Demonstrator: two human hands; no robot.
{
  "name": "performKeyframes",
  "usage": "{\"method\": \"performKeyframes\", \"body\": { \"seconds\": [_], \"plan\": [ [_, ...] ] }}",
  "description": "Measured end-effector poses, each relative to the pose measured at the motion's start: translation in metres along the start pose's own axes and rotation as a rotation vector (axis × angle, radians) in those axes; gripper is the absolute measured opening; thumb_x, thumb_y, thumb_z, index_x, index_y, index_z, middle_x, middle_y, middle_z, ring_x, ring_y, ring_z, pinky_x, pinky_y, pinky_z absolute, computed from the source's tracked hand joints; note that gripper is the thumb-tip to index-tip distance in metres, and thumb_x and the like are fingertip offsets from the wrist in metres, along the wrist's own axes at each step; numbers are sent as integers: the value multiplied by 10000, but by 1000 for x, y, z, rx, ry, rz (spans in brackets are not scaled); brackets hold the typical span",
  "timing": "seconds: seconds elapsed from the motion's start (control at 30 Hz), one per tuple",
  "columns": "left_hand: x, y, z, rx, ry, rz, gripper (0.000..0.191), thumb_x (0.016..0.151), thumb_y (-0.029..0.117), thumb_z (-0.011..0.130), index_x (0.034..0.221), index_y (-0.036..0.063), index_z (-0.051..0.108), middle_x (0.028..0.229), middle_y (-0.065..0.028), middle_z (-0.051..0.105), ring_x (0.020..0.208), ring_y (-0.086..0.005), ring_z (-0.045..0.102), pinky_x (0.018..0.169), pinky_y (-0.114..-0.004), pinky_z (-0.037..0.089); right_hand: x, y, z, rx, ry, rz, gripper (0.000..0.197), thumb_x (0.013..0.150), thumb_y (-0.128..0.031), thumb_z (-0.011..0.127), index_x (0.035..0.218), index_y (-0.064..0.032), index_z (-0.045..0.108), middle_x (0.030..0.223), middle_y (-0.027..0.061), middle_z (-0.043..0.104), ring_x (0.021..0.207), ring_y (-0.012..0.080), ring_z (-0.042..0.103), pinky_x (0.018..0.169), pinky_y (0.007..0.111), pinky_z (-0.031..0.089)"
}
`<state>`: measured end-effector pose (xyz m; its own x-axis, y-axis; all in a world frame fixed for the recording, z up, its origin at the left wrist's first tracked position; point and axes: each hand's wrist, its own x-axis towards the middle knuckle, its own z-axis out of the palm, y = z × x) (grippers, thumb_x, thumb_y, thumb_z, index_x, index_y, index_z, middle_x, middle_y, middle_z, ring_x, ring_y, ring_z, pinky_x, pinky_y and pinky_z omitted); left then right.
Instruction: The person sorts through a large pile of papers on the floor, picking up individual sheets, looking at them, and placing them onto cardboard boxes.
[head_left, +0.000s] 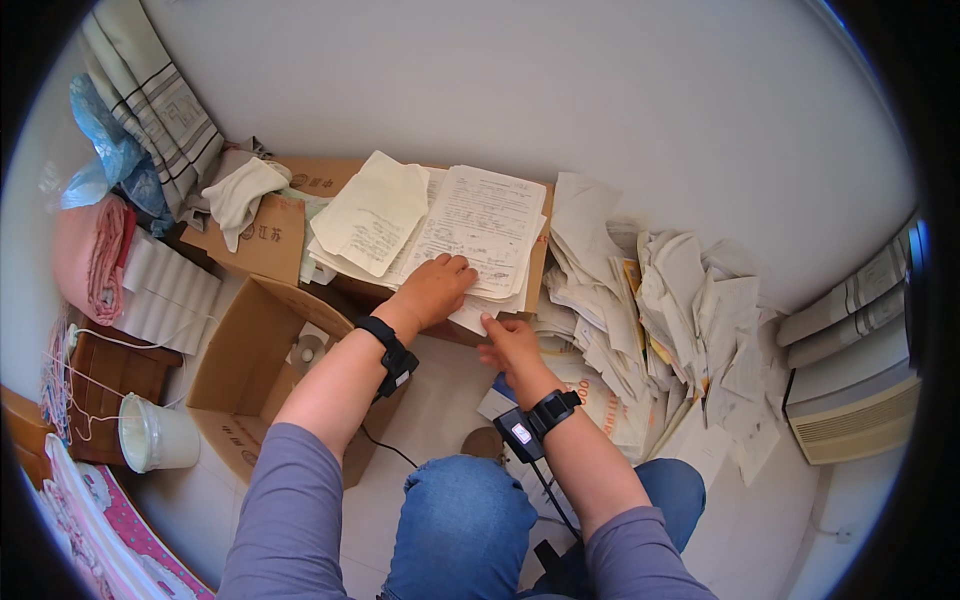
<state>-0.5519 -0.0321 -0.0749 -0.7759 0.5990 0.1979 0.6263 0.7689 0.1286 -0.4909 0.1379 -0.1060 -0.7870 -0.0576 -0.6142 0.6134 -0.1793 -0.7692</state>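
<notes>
A stack of printed and handwritten papers (487, 217) lies on a cardboard box (543, 262) against the wall. My left hand (439, 291) rests on the lower left part of this stack, its fingers pointing right. My right hand (514, 346) is at the stack's near edge, thumb up by the corner of a sheet; whether it pinches the sheet I cannot tell. Left of the stack, a creased cream sheet (373, 214) with handwriting lies over more papers. Both wrists wear black straps with small devices.
Piles of loose papers (645, 315) lean by the wall at the right. An open cardboard box (232, 352) stands on the floor at the left, near a white bucket (159, 435). A white cloth (244, 196) lies on the cardboard. A black cable runs near my knee.
</notes>
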Motion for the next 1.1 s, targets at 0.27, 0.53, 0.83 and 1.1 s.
{"method": "performKeyframes", "body": {
  "seconds": [0.27,0.53,0.83,1.1],
  "plan": [
    [-1,10,-12,122,256,-136,255,742,42,571,997,39,566,915,-104,626,902,-268,617,749,-364,509,-2,-26,-7,55,-34,-138,156,916,-180,570,881,-29,551,720,62,596,611,143,623,497,237,509],
    [-10,19,3,213,263,-78,297,732,85,594,1018,26,539,1020,-105,616,933,-235,618,763,-330,506,22,-53,-28,-76,43,-179,107,876,-87,559,860,17,575,733,91,609,574,159,618,457,245,506],
    [-3,25,23,228,214,-118,395,749,128,640,1113,15,539,1140,-171,589,1032,-302,586,845,-360,495,54,-53,-15,-163,183,-355,160,870,-32,521,972,73,583,726,144,649,534,192,645,438,280,528],
    [-4,18,3,166,-70,-198,357,768,195,666,1070,35,563,1182,-184,542,999,-311,543,810,-395,481,15,-49,-21,4,-42,-324,297,897,-71,481,1175,32,464,730,134,617,546,184,607,460,303,508]
  ]
}}
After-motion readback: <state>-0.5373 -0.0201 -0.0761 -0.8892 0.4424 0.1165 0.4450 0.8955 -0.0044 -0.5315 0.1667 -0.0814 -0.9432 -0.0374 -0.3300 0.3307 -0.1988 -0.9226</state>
